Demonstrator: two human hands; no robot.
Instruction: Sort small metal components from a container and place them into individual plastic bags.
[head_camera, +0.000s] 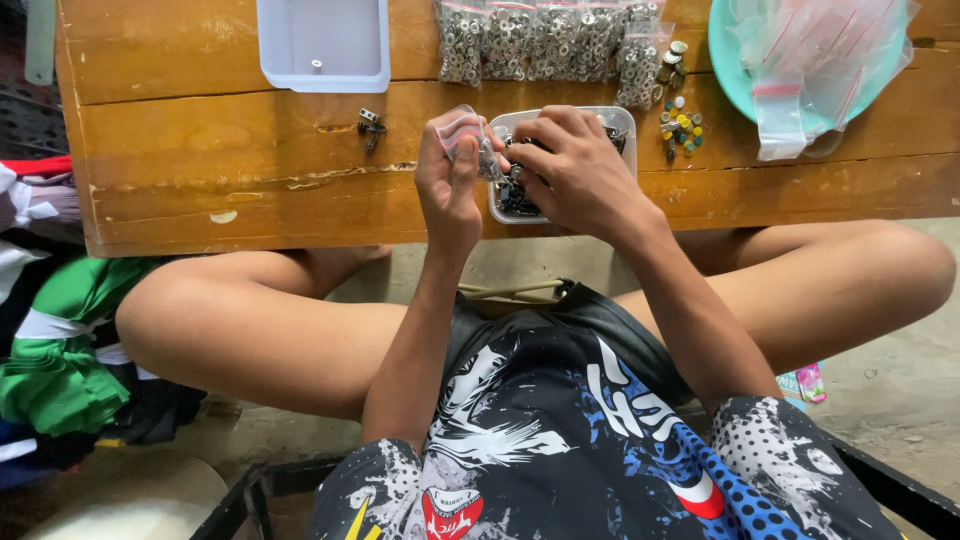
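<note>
Fingers: left hand pinches small clear bag | right hand curled at its mouth, over tray

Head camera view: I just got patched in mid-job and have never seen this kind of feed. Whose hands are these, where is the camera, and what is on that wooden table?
There is no machine here. The single picture comes from a camera worn on a person's head, looking down past their crossed legs at a low wooden table.

The left hand holds a small clear bag open. The right hand reaches into a clear tray of small dark metal parts, fingertips at the bag's mouth.

Behind the tray lies a row of filled bags of silvery rings. To the right sit a few loose coloured pieces and a teal bowl of empty bags. At upper left is a white tray, nearly empty, with a small metal clip nearby.
</note>
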